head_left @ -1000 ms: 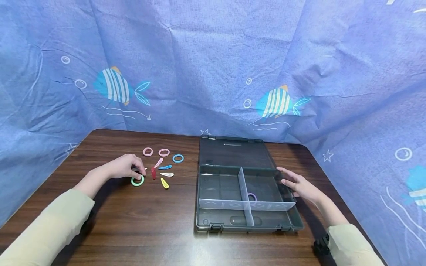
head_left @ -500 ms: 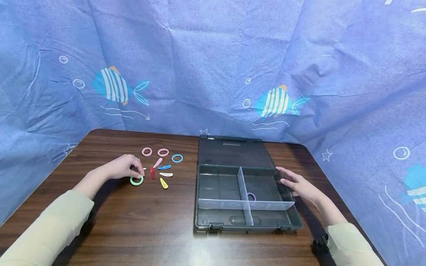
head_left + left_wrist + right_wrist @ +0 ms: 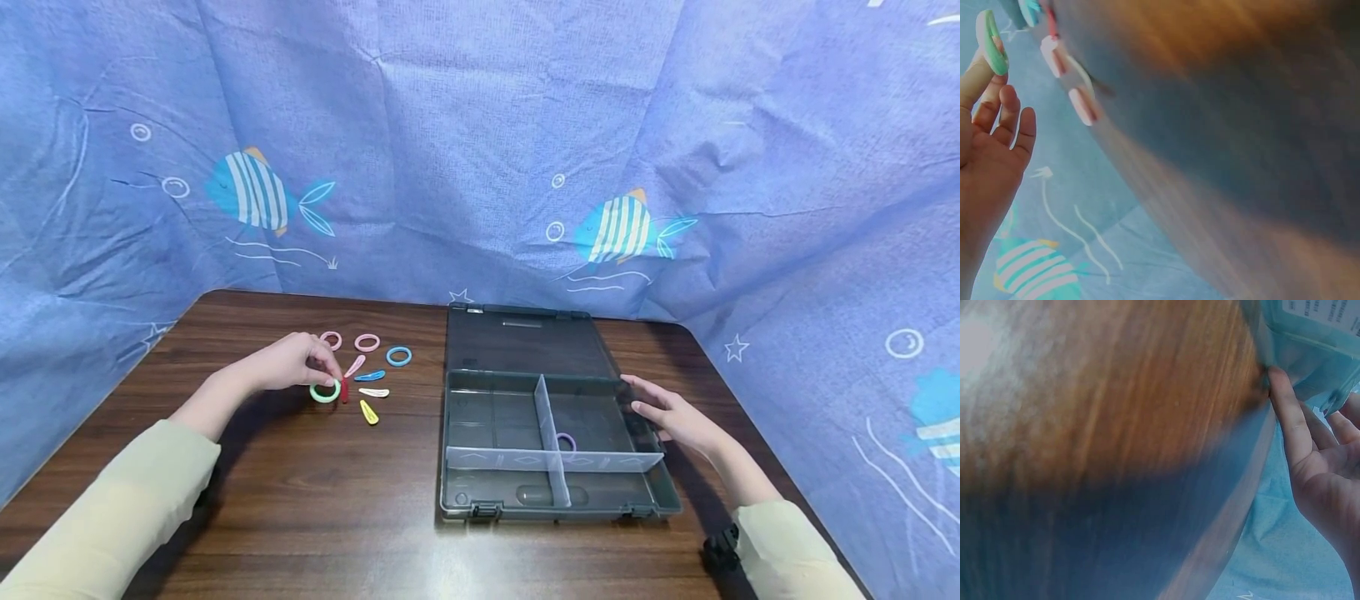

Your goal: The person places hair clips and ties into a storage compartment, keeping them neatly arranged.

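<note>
I see a white shine near the front of the table (image 3: 450,562), which looks blurry in both wrist views.

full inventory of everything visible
Held ring: 1, green, left hand
Pink rings: 2, pink, table's left
Blue ring: 1, blue, table's left
Purple ring: 1, purple, inside box
Clips: at least 5; pink, blue, red, white, yellow; table's left
Box: 1, dark, table's right
Dividers: 2, whitish, inside box
Label: 1, white, on box
Table: 1, brown, beneath
Curtain: 1, mostly blue, behind
Wrist device: 1 clear, black, right
Sleeves: 2, pale green, forearms
Left hand: 1, on ring
Right hand: 1, at box
</note>
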`<state>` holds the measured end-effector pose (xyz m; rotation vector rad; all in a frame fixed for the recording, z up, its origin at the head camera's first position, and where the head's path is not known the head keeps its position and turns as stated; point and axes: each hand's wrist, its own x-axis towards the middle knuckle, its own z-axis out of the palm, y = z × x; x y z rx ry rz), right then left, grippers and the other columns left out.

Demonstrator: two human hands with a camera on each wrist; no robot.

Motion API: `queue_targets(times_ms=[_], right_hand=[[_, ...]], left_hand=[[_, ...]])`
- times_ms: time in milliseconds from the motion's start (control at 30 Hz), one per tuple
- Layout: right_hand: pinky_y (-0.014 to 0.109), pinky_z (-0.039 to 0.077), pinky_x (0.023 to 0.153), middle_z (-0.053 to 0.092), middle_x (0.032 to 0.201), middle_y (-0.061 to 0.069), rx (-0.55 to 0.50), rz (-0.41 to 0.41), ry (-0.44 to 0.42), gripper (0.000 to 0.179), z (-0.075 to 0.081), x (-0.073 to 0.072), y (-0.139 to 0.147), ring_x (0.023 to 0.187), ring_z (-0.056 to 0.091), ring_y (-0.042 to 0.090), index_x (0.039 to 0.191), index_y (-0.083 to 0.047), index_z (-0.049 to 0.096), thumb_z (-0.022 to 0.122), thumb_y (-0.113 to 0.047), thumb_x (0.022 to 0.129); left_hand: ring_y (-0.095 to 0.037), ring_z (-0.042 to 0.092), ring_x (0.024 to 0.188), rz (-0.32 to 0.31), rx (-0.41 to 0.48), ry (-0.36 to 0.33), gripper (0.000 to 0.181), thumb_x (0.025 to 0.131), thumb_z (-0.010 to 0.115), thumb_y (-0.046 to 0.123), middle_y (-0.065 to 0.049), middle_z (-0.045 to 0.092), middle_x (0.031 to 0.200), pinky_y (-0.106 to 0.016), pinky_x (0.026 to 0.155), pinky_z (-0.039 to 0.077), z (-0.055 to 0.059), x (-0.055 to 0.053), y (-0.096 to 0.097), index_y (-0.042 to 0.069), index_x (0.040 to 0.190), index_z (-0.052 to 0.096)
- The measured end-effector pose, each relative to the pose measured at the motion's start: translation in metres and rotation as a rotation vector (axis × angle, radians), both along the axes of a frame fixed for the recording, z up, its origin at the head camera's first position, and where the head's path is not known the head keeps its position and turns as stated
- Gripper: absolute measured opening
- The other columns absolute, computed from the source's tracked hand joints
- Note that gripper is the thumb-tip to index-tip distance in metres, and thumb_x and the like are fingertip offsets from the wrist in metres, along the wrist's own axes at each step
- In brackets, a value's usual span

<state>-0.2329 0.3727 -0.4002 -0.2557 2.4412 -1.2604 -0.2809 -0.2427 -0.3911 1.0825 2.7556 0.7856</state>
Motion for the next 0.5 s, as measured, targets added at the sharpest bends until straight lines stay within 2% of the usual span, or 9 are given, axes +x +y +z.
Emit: queue_targets(times_ms=[100, 200, 333, 500], right_hand=[[0.056, 0.048, 0.079, 0.015, 0.154, 0.022, -0.001, -0.003, -0.001, 0.058, 0.0, 0.0, 0.0, 0.133, 0.027, 0.049, 0.151, -0.019, 0.022, 0.047, -0.03, 0.1], [0.056, 0.048, 0.08, 0.015, 0.154, 0.023, -0.003, -0.003, -0.003, 0.057, 0.0, 0.0, -0.001, 0.133, 0.027, 0.049, 0.151, -0.018, 0.021, 0.046, -0.029, 0.1], [0.056, 0.048, 0.08, 0.014, 0.154, 0.023, -0.001, -0.003, -0.004, 0.057, -0.001, 0.0, -0.001, 0.133, 0.027, 0.049, 0.151, -0.018, 0.021, 0.046, -0.029, 0.1], [0.055, 0.049, 0.079, 0.015, 0.154, 0.023, 0.006, -0.007, 0.001, 0.057, -0.001, -0.001, 0.0, 0.133, 0.027, 0.049, 0.151, -0.019, 0.021, 0.046, -0.028, 0.1]], left_hand=[[-0.012, 0.053, 0.075, -0.027, 0.017, 0.031, 0.005, 0.078, 0.075, 0.012, 0.014, 0.062, 0.071, -0.029, 0.066, 0.045, 0.006, -0.002, 0.006, 0.015, 0.082, 0.075], [-0.009, 0.053, 0.075, -0.04, 0.021, 0.048, 0.005, 0.078, 0.075, 0.014, 0.014, 0.063, 0.075, -0.028, 0.067, 0.045, 0.015, -0.003, 0.013, 0.015, 0.083, 0.075], [-0.011, 0.055, 0.081, -0.027, 0.013, 0.034, 0.005, 0.08, 0.074, 0.015, 0.012, 0.066, 0.083, -0.028, 0.071, 0.044, 0.029, -0.005, 0.023, 0.017, 0.085, 0.075], [-0.011, 0.055, 0.08, -0.028, 0.007, 0.046, 0.007, 0.081, 0.074, 0.015, 0.011, 0.067, 0.083, -0.027, 0.069, 0.045, 0.047, -0.004, 0.035, 0.02, 0.085, 0.075]])
